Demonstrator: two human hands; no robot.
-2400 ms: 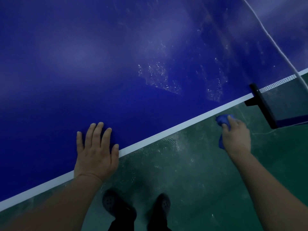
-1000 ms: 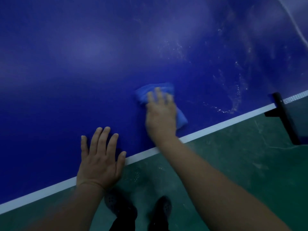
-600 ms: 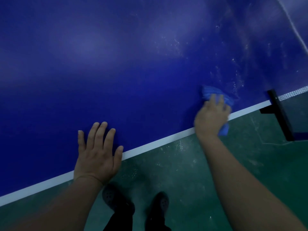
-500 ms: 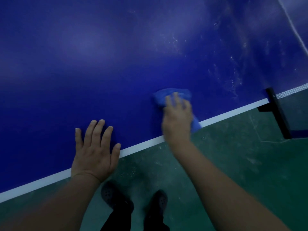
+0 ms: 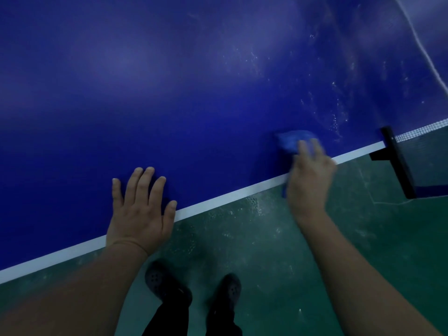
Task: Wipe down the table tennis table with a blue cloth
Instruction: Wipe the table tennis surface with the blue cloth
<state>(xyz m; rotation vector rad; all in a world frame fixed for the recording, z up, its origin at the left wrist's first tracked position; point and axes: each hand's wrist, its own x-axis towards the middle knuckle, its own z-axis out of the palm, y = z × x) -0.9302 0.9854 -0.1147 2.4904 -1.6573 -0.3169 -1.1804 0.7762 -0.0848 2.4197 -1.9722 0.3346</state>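
The dark blue table tennis table (image 5: pixel 169 81) fills the upper view, and its white edge line (image 5: pixel 218 200) runs diagonally. My left hand (image 5: pixel 140 209) rests flat on the table at that edge, fingers spread. My right hand (image 5: pixel 310 175), blurred by motion, presses the blue cloth (image 5: pixel 291 141) onto the surface beside the white line, fingers laid over it. Part of the cloth sticks out past my fingertips, and a corner hangs over the table edge. Wet streaks and droplets (image 5: pixel 337 117) lie just beyond the cloth.
The black net post (image 5: pixel 397 161) clamps the table edge to the right of my right hand, with the net (image 5: pixel 426 127) running off from it. Below the edge is a green floor (image 5: pixel 266 238), where my two dark shoes (image 5: pixel 164 284) stand.
My right hand has slid the cloth to the right along the near edge, from mid-table toward the net post. My left hand has stayed planted in place.
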